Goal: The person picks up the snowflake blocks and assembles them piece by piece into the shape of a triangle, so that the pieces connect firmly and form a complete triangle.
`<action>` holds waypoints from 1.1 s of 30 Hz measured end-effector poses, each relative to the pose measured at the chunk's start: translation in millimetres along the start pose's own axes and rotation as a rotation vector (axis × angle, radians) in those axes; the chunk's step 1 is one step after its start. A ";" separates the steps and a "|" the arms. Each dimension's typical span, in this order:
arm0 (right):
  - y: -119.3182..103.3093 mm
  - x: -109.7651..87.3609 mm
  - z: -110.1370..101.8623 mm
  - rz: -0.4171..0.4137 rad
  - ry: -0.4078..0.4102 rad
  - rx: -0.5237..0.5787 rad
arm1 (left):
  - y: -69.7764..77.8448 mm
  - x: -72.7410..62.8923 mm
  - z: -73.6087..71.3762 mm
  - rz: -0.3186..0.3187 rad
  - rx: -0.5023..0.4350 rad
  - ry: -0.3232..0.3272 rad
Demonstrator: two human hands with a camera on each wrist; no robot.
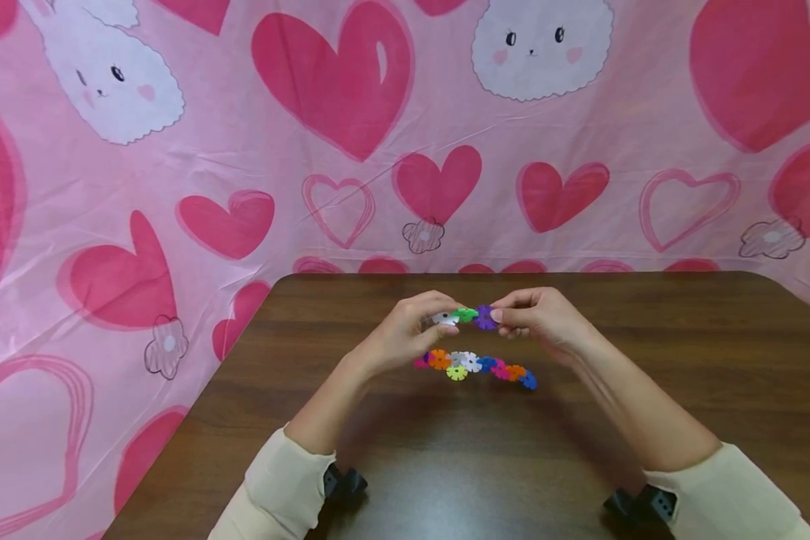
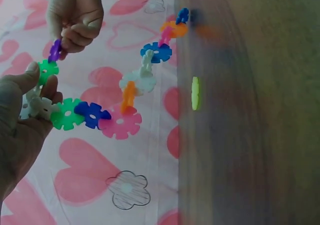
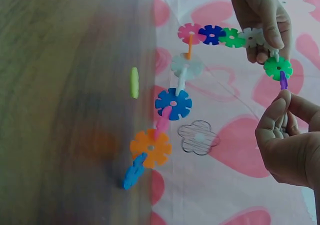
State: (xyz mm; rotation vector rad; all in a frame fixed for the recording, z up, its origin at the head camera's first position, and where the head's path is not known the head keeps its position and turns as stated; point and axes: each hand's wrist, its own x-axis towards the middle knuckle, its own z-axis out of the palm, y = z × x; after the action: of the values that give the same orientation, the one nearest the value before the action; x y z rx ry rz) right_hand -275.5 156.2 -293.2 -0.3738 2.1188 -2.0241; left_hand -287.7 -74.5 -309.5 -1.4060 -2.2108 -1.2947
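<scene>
A chain of notched plastic discs, slotted into one another, hangs in a loop from my hands. My left hand (image 1: 412, 330) pinches white discs (image 1: 448, 319) near its upper end. A green disc (image 3: 278, 68) comes after them, and a purple disc (image 1: 486, 317) sits at that end, edge slotted with the green one. Between thumb and fingers, my right hand (image 1: 547, 322) pinches the purple disc. Lower along the chain come a pink disc (image 2: 121, 122), a blue disc (image 3: 173, 105) and an orange disc (image 3: 150, 148). The far end is a blue disc (image 3: 134, 171), close over the table.
A loose yellow-green disc (image 3: 134, 83) lies on the brown wooden table (image 1: 445, 465), apart from the chain. Behind the table's far edge hangs a pink cloth (image 1: 351, 217) printed with hearts.
</scene>
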 end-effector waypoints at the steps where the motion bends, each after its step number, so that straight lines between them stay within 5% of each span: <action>1: 0.3 0.2 0.1 0.012 -0.003 0.011 | -0.8 0.1 0.9 0.004 0.000 0.001; 13: -0.2 3.6 4.3 0.027 0.025 0.072 | -2.6 -0.4 4.8 0.018 0.033 0.020; 21: -4.1 4.7 3.8 0.041 -0.008 0.158 | 0.6 -2.4 2.3 -0.124 0.140 0.031; 28: -0.9 7.4 7.8 0.040 -0.001 0.196 | 10.5 8.3 3.2 -0.121 0.379 0.079; 33: -0.1 8.2 12.1 0.022 -0.036 0.186 | 14.0 13.4 6.2 -0.172 0.335 0.062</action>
State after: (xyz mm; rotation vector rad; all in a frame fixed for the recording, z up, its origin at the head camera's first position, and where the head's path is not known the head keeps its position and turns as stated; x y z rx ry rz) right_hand -279.6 142.1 -293.4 -0.3523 1.8858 -2.1619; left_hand -281.7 -59.3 -297.5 -1.0601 -2.4092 -0.9401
